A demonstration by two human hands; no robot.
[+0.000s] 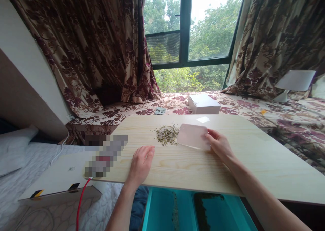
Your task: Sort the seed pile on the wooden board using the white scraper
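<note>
A small heap of green beans mixed with whitish grains lies spread near the middle of the wooden tabletop. My right hand grips the right end of a translucent plastic scraper, thumb and fingers closed around it. The scraper's left edge touches or nearly touches the heap's right side. On the tabletop just in front of the heap, my left hand rests with its fingers extended and holds nothing.
Below the table's near edge sits a turquoise bin with two compartments, small grains in each. Blurred-out items lie at the table's left end, where a red cable hangs down. Behind the table are a white box and a lamp.
</note>
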